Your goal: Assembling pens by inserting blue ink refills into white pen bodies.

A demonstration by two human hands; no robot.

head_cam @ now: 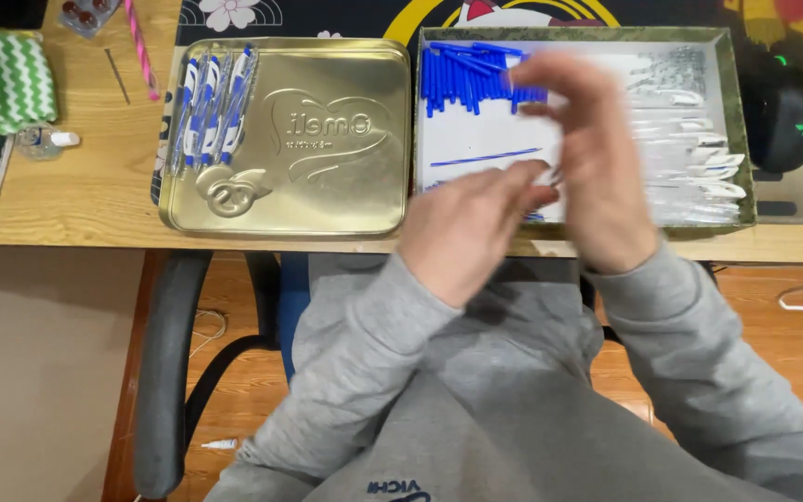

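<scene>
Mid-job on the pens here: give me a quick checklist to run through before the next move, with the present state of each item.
1. Blue pen parts in stock: ok. A heap of blue plastic tubes lies at the far left of the green-rimmed shallow tray.
2. Clear parts in stock: ok. Clear plastic pen barrels fill the tray's right side.
3. Finished pens placed: ok. Several blue-and-white pens lie on the gold metal tin lid, at its left.
4. What the left hand holds: cannot tell, blurred.
5. What the right hand holds: cannot tell, blurred.
6. Tray seated on the wooden desk: ok, flat near the front edge.
</scene>
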